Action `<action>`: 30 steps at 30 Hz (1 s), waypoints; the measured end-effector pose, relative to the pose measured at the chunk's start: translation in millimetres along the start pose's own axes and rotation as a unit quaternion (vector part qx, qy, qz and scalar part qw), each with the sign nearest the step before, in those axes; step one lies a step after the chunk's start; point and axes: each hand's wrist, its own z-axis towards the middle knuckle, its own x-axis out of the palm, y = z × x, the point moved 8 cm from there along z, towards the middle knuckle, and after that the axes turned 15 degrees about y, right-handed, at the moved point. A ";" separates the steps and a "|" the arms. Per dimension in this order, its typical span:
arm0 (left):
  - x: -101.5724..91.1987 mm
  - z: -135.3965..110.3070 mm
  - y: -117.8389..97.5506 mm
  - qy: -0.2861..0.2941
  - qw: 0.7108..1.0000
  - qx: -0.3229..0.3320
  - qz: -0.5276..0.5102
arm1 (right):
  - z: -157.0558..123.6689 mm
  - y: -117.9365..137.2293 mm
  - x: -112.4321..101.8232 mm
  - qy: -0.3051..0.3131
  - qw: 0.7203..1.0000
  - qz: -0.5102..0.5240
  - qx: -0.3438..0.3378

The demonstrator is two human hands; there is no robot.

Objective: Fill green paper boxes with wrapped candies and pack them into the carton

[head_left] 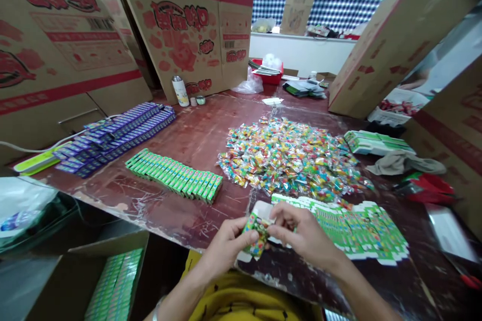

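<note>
My left hand (229,243) is closed around a small green candy box (256,241) with a colourful print, held over the table's front edge. The box's pale top flap (262,209) stands up. At the box's upper right side, the fingers of my right hand (295,228) are bent together in a pinch; whatever lies between them is hidden. Flat green cartons (361,228) lie fanned out in overlapping rows to the right, partly behind my right hand. Beyond them spreads a heap of small clear candy packets (286,155) with bright colours inside.
A row of green boxes (176,175) stands left of centre, with stacked purple boxes (120,130) farther left. Below the edge, an open carton (109,241) holds green boxes. Large cardboard boxes (188,25) wall the back. A flask (180,91) and a grey cloth (406,163) also sit there.
</note>
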 end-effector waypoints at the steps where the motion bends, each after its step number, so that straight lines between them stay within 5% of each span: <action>1: -4.4 -1.2 1.3 -0.032 0.999 0.005 -0.013 | -0.9 -3.7 -3.3 -0.050 0.999 0.014 -0.003; 10: -18.9 -17.8 13.4 -0.263 0.959 0.106 0.006 | 1.8 -36.9 35.3 -0.227 0.965 0.129 -0.031; 18: -11.6 -20.7 -1.9 -0.144 0.982 0.065 0.104 | -1.7 -38.5 35.1 -0.282 0.957 0.052 -0.052; 23: -5.1 -21.2 -3.6 -0.073 0.993 0.060 0.069 | 0.9 -25.9 37.8 -0.250 0.965 -0.025 -0.076; 30: -15.8 -26.1 0.8 -0.132 0.988 0.080 0.030 | 8.9 -20.9 33.5 -0.207 0.971 0.078 -0.094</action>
